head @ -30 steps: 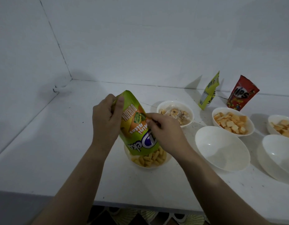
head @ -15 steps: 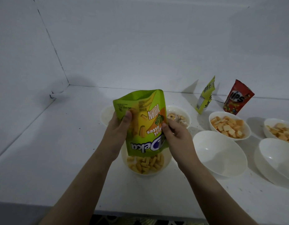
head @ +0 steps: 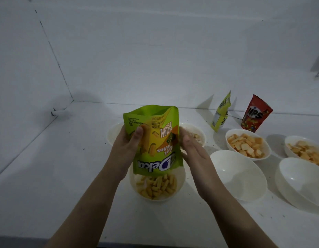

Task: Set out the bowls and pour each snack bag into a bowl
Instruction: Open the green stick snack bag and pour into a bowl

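Upended over the filled bowl (head: pixel 157 187), the light, crinkly green bag (head: pixel 155 138) sits pinched by the left hand (head: pixel 126 149) and right hand (head: pixel 191 151) at its sides, probably the surest hold.

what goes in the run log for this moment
step: pouring | green bag inverted over bowl | left hand grips bag | right hand grips bag

Two plain white walls (head: pixel 155 51) meet in a corner at the back left, with a thin dark seam (head: pixel 55 56) running down the join. A white tabletop (head: pixel 47 167) runs right up to both walls. The light is dim and bluish, with soft shadows on the back wall. A dark floor strip (head: pixel 15 241) shows below the tabletop's front edge
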Demonstrator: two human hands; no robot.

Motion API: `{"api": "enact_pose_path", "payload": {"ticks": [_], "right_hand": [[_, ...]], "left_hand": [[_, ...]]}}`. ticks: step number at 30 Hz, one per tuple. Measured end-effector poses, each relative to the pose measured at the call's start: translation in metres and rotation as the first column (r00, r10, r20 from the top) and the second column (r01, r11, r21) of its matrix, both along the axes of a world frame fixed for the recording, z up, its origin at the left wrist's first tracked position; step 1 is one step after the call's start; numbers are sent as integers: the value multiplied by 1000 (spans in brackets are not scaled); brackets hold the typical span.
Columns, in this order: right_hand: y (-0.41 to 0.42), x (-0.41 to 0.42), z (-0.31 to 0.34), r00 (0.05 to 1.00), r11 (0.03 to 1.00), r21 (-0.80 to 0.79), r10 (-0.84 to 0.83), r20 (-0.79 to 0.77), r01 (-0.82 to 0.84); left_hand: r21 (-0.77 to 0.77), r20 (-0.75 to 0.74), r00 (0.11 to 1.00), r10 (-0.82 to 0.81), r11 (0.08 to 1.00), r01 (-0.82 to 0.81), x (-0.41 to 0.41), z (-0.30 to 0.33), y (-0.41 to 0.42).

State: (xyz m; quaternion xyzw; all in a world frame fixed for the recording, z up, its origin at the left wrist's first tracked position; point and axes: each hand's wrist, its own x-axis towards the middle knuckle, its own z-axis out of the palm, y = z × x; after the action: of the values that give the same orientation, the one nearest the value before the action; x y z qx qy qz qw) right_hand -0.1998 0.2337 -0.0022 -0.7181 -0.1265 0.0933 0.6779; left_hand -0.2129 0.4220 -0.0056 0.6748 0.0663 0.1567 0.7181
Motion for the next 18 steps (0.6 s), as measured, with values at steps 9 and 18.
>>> {"api": "enact_pose_path", "payload": {"ticks": [9, 18], "right_hand": [[6, 10, 21, 997, 995, 90, 25, 75, -32], [24, 22, 28, 998, 955, 296, -17, 67, -4]], "left_hand": [[-5, -18, 999, -40, 999, 40, 0, 7, 4], [-34, 30, 999, 31, 999, -30, 1, 13, 5]]}}
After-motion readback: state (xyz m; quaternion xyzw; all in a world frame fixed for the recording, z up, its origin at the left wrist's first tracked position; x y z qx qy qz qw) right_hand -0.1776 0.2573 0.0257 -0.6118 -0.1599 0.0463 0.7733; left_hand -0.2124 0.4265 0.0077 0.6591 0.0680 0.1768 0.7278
